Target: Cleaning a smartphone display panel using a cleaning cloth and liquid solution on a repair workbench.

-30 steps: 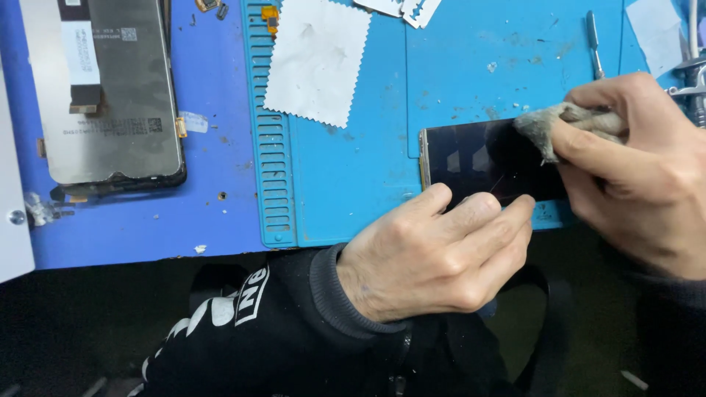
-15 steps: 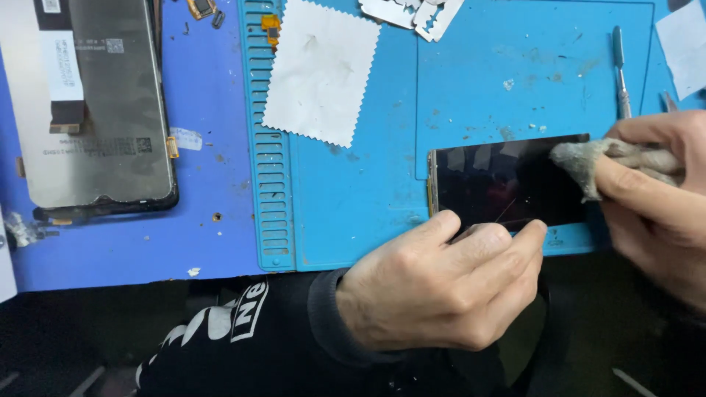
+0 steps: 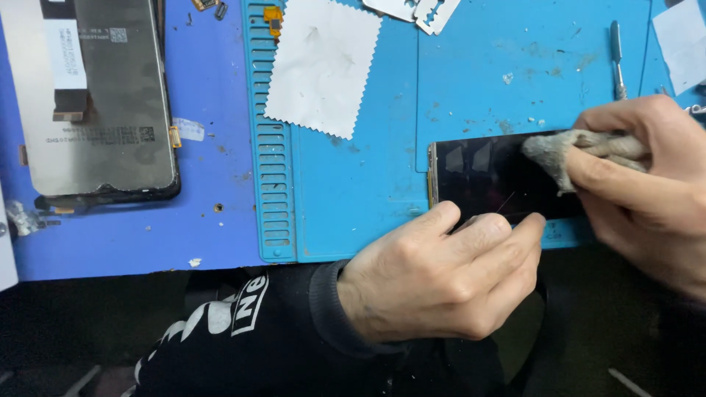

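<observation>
Both hands are bare, without gloves or rings. The left hand (image 3: 441, 283) comes out of a black sleeve (image 3: 294, 331) with a ribbed dark cuff (image 3: 327, 309) and bold white printed lettering near the forearm. The right hand (image 3: 647, 184) shows no sleeve.

A grey display panel (image 3: 99, 95) lies face down at the left on the blue mat (image 3: 353, 191). A white zigzag-edged cloth (image 3: 323, 66) lies beside a small orange part (image 3: 273, 18). Metal tweezers (image 3: 616, 51) rest upper right, near a white sheet (image 3: 680, 40).
</observation>
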